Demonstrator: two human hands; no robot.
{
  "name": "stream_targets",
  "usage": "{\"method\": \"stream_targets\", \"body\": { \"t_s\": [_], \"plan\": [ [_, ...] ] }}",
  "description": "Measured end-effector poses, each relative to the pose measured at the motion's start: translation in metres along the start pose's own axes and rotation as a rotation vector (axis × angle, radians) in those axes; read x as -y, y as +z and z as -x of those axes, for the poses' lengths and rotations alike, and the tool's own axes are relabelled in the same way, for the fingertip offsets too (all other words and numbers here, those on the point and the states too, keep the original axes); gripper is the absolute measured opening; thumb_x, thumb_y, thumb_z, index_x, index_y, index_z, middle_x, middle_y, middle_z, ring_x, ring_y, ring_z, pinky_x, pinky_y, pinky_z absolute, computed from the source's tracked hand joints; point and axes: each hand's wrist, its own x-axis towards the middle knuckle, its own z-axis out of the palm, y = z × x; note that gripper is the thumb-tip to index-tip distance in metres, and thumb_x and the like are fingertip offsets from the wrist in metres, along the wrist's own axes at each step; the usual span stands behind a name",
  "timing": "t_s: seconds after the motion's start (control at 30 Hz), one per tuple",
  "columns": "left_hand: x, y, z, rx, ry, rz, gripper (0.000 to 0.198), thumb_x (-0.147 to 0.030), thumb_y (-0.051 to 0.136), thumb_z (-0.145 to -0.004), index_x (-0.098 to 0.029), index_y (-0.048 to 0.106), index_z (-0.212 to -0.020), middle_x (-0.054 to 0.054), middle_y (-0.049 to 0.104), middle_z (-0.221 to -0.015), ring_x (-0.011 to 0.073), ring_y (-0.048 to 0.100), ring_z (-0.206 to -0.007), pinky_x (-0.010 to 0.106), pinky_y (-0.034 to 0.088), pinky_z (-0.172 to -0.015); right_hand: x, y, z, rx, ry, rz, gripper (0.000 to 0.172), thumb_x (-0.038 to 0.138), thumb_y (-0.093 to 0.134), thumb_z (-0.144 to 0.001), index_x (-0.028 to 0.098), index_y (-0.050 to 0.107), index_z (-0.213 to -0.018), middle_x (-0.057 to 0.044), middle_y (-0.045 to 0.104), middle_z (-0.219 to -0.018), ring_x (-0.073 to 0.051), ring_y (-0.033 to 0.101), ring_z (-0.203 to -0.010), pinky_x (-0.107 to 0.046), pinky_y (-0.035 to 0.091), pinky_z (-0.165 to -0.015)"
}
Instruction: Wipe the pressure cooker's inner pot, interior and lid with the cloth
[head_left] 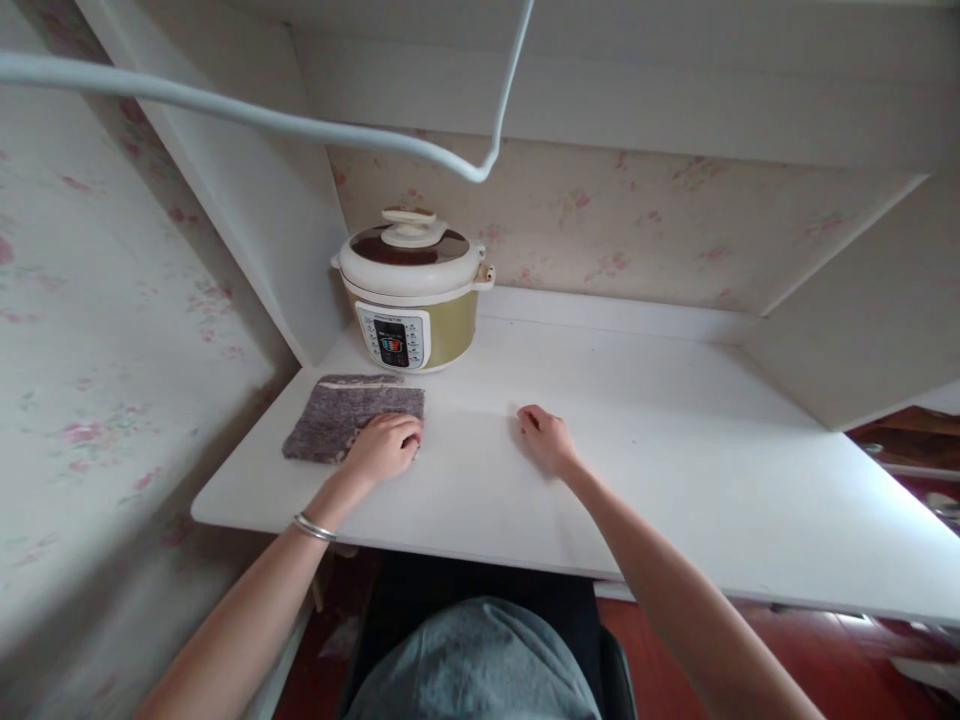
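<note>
A folded grey-brown cloth [330, 420] with a pale trim lies flat on the left part of the white desk [675, 470]. My left hand [384, 445], with a silver bangle on the wrist, rests on the cloth's right front corner; its fingers are curled, and what they may grip is hidden. To the right, my right hand [546, 438] is closed on the bare desk surface, its curled fingers hiding whether anything is inside. Behind the cloth stands a green and white electric cooker [454, 325] with its lid on.
A floral wall [82, 400] and a white side panel border the desk on the left. A white shelf [600, 110] hangs above the back. One pale cable [300, 125] crosses high in front. The desk's front edge is near my lap.
</note>
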Motion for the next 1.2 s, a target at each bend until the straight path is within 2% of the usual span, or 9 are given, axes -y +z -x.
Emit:
{"method": "stream_targets", "body": {
  "t_s": [0.07,0.17,0.3,0.4,0.53,0.63,0.7,0.87,1.2],
  "plan": [
    [-0.008,0.004,-0.01,-0.052,-0.064,-0.084,0.025,-0.011,0.047,-0.081,-0.021,0.068,-0.072,0.005,0.07,-0.09,0.0222,0.061,-0.091,0.037,0.044,-0.092,-0.009,0.0,0.011,-0.064,-0.001,0.009,0.03,0.037,0.041,-0.095,0.023,0.067,-0.099,-0.003,0.071,-0.088,-0.017,0.064,-0.082,-0.024,0.04,-0.069],
    [-0.038,0.015,-0.025,-0.07,-0.073,-0.055,0.026,-0.009,0.044,-0.081,-0.02,0.066,-0.071,0.006,0.069,-0.082,0.0227,0.06,-0.088,0.036,0.044,-0.088,-0.008,0.002,0.016,-0.077,0.009,0.044,0.038,0.052,0.041,-0.094,0.024,0.067,-0.09,-0.002,0.069,-0.077,-0.017,0.062,-0.072,-0.024,0.037,-0.064],
    [-0.084,0.039,-0.052,0.007,-0.048,0.241,0.028,-0.012,0.039,-0.085,-0.021,0.065,-0.082,0.005,0.069,-0.09,0.0201,0.061,-0.089,0.03,0.044,-0.083,-0.004,0.004,0.013,-0.061,0.009,0.143,0.043,0.054,0.039,-0.095,0.023,0.065,-0.077,-0.003,0.067,-0.071,-0.017,0.059,-0.068,-0.024,0.033,-0.06],
    [-0.099,0.06,-0.071,0.112,-0.125,0.484,0.027,-0.016,0.037,-0.087,-0.021,0.064,-0.086,0.002,0.068,-0.081,0.0179,0.061,-0.077,0.028,0.044,-0.072,-0.006,0.004,0.013,-0.077,0.004,0.213,0.041,0.046,0.033,-0.099,0.022,0.063,-0.084,-0.005,0.069,-0.078,-0.017,0.06,-0.071,-0.025,0.033,-0.062],
    [-0.095,0.079,-0.081,0.096,-0.271,0.654,0.023,-0.027,0.04,-0.089,-0.021,0.062,-0.095,-0.002,0.06,-0.065,0.0154,0.055,-0.061,0.025,0.039,-0.06,-0.011,0.004,0.014,-0.082,-0.017,0.202,0.036,0.038,0.03,-0.1,0.021,0.061,-0.097,-0.007,0.069,-0.084,-0.018,0.061,-0.075,-0.026,0.037,-0.067],
    [-0.086,0.08,-0.078,0.056,-0.318,0.762,0.021,-0.038,0.05,-0.086,-0.02,0.058,-0.096,-0.003,0.057,-0.065,0.0135,0.051,-0.058,0.024,0.035,-0.056,-0.015,0.005,0.013,-0.105,-0.057,0.101,0.029,0.021,0.034,-0.096,0.02,0.058,-0.113,-0.006,0.068,-0.092,-0.017,0.061,-0.082,-0.026,0.041,-0.073],
    [-0.083,0.078,-0.074,0.049,-0.337,0.828,0.025,-0.044,0.055,-0.084,-0.02,0.055,-0.09,-0.005,0.053,-0.064,0.0122,0.047,-0.057,0.023,0.034,-0.055,-0.018,0.005,0.012,-0.127,-0.093,0.048,0.036,0.011,0.036,-0.09,0.02,0.056,-0.119,-0.006,0.067,-0.1,-0.017,0.06,-0.09,-0.027,0.042,-0.078],
    [-0.084,0.073,-0.072,0.082,-0.288,0.888,0.039,-0.056,0.054,-0.083,-0.019,0.051,-0.075,-0.006,0.045,-0.06,0.0109,0.04,-0.055,0.024,0.03,-0.053,-0.022,0.007,0.012,-0.17,-0.148,0.019,0.039,0.006,0.037,-0.085,0.021,0.06,-0.113,-0.007,0.063,-0.112,-0.018,0.059,-0.098,-0.029,0.045,-0.084],
    [-0.084,0.073,-0.069,0.134,-0.226,0.895,0.039,-0.055,0.058,-0.082,-0.016,0.06,-0.079,-0.004,0.049,-0.061,0.0113,0.043,-0.057,0.024,0.033,-0.056,-0.023,0.009,0.011,-0.17,-0.134,0.014,0.034,0.006,0.04,-0.086,0.022,0.065,-0.103,-0.004,0.067,-0.104,-0.016,0.061,-0.094,-0.026,0.046,-0.084]
  ]
}}
